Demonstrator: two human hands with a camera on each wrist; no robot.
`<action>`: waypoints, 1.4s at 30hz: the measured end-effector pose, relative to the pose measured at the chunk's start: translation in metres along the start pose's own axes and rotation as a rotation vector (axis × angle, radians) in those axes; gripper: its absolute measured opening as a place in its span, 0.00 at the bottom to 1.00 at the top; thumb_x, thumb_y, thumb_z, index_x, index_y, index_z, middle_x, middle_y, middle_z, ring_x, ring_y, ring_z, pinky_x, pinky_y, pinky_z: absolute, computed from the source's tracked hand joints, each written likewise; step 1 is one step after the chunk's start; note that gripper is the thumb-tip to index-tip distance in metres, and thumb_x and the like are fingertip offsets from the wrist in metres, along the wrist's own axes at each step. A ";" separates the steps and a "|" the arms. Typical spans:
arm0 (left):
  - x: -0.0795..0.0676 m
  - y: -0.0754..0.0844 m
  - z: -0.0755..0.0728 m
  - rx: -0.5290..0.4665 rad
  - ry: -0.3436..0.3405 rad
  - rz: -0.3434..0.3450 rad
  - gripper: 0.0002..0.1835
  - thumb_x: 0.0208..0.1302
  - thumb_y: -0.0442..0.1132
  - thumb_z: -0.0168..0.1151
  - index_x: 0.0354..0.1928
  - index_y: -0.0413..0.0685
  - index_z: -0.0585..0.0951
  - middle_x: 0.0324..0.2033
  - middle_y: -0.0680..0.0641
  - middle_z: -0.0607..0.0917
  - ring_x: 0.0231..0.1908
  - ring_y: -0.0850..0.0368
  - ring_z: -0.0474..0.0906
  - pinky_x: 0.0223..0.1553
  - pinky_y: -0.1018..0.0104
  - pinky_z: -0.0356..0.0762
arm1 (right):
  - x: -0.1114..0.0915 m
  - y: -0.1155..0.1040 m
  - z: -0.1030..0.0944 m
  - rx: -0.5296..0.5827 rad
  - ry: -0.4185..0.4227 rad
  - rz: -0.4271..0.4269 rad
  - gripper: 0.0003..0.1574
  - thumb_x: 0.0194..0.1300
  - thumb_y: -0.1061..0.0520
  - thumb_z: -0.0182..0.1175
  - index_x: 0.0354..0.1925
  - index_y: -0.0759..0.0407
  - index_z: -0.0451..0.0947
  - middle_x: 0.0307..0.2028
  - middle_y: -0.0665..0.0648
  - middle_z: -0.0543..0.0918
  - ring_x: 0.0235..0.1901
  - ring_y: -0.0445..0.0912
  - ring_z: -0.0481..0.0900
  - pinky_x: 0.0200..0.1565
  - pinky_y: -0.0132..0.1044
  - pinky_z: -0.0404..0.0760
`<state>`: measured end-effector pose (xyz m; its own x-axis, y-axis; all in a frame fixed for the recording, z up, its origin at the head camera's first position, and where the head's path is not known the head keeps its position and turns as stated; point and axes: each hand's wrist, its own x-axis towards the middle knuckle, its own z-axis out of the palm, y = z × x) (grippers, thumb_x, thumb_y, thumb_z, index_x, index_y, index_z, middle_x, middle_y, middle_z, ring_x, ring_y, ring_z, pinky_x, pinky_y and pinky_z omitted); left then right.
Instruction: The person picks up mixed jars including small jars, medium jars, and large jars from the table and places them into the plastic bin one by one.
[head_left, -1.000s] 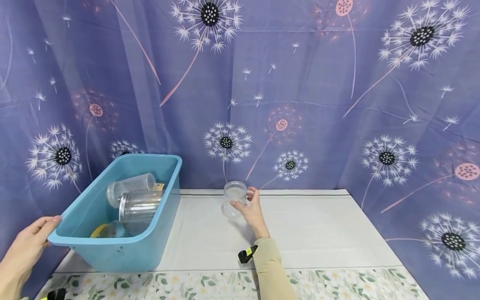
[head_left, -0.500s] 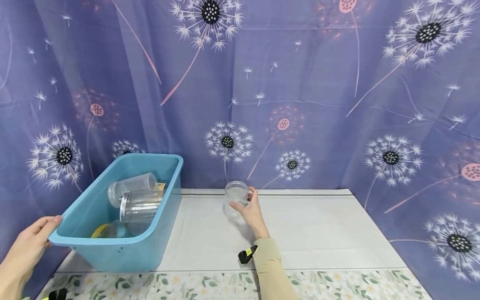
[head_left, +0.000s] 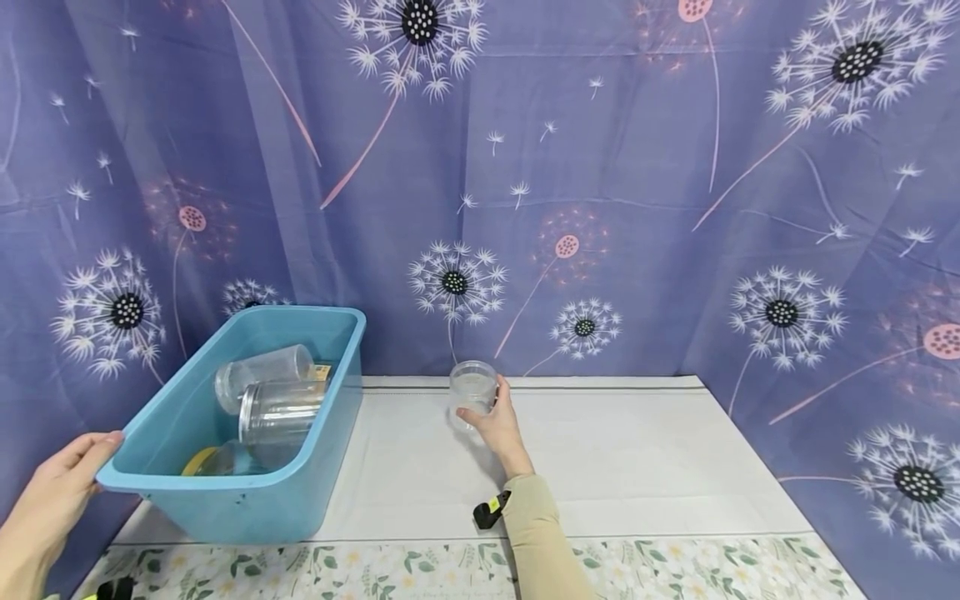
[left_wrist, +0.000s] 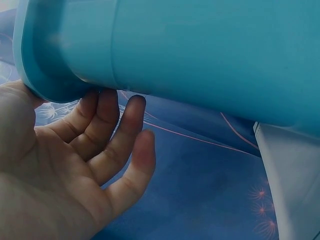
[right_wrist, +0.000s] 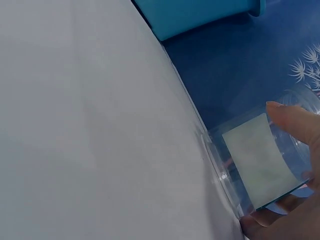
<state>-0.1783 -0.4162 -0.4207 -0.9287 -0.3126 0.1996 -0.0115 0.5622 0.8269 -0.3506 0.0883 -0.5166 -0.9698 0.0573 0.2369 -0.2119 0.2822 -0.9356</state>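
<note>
Toward the back of the table, a clear plastic jar [head_left: 472, 385] stands upright on the white cloth. My right hand [head_left: 497, 425] holds it from the right side, thumb in front and fingers behind. The right wrist view shows a pale label [right_wrist: 260, 160] on the jar, whose base meets the cloth. At the left, my left hand [head_left: 63, 483] grips the near-left corner of a blue plastic tub [head_left: 217, 482], thumb on the rim and fingers beneath. Inside the tub lie a frosted clear container [head_left: 258, 375], a silver-lidded clear jar [head_left: 277, 417] and a yellow-lidded one [head_left: 201, 461].
A purple dandelion-print curtain [head_left: 637, 167] hangs behind and at both sides of the table. White cloth [head_left: 637, 450] covers the tabletop, with a floral band [head_left: 390, 575] along its near edge. A black wrist camera [head_left: 489, 510] sits at my right sleeve.
My right forearm and hand have shifted very slightly left, still holding the jar. The jar, the tub and my left hand stay in place.
</note>
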 end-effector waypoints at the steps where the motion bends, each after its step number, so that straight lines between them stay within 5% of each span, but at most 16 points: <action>1: 0.000 -0.001 0.000 -0.001 0.001 0.002 0.13 0.77 0.50 0.46 0.36 0.58 0.78 0.26 0.67 0.76 0.30 0.78 0.68 0.26 0.78 0.64 | 0.000 0.000 0.000 -0.006 0.000 0.005 0.65 0.49 0.57 0.76 0.74 0.62 0.48 0.63 0.74 0.66 0.63 0.65 0.65 0.64 0.59 0.61; 17: -0.001 0.002 0.000 -0.005 -0.008 0.012 0.12 0.77 0.50 0.46 0.35 0.64 0.77 0.26 0.68 0.76 0.30 0.77 0.68 0.27 0.75 0.64 | -0.004 -0.026 -0.013 0.018 0.001 -0.031 0.61 0.49 0.53 0.76 0.73 0.53 0.52 0.62 0.67 0.70 0.60 0.60 0.69 0.60 0.59 0.66; 25: 0.001 0.004 0.000 0.049 -0.005 -0.012 0.19 0.77 0.51 0.44 0.40 0.44 0.77 0.27 0.71 0.73 0.31 0.79 0.65 0.30 0.68 0.62 | -0.010 -0.057 -0.022 0.018 -0.037 -0.117 0.60 0.50 0.52 0.77 0.73 0.50 0.54 0.61 0.61 0.72 0.60 0.56 0.70 0.61 0.58 0.66; 36: 0.001 0.004 -0.001 0.038 -0.002 -0.003 0.15 0.77 0.51 0.45 0.38 0.53 0.77 0.27 0.71 0.73 0.30 0.79 0.66 0.28 0.72 0.64 | -0.020 -0.094 -0.024 -0.073 -0.094 -0.259 0.61 0.48 0.48 0.78 0.73 0.49 0.56 0.58 0.53 0.73 0.56 0.48 0.71 0.57 0.47 0.72; 42: 0.002 0.004 0.000 0.055 -0.022 -0.021 0.22 0.77 0.52 0.44 0.43 0.39 0.76 0.28 0.71 0.73 0.30 0.80 0.65 0.31 0.69 0.63 | -0.032 -0.116 -0.023 -0.079 -0.126 -0.304 0.56 0.47 0.48 0.78 0.70 0.40 0.60 0.52 0.47 0.76 0.51 0.45 0.74 0.53 0.46 0.74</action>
<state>-0.1797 -0.4143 -0.4168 -0.9359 -0.3082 0.1707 -0.0506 0.5971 0.8006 -0.2927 0.0758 -0.4098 -0.8719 -0.1582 0.4634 -0.4886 0.3415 -0.8029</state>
